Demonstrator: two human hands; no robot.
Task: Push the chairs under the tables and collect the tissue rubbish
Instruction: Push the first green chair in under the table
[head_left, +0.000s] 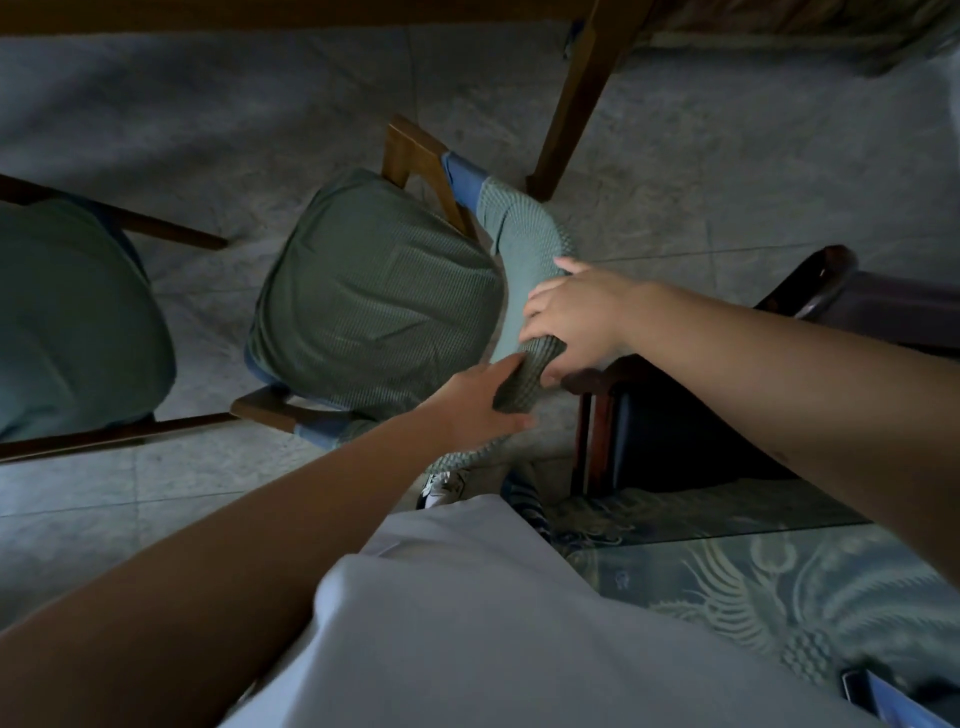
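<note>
While left hand & right hand both curl fingers round the chair backrest, seat just beyond the fingertips, push evenly & straight twd what's prob. the table so it doesn't skew.

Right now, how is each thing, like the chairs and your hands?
Green-covered chair, pulled out, not under the table.
Left hand, gripping the chair's backrest.
Right hand, gripping the same backrest.
Second chair, seat out in the open too.
</note>
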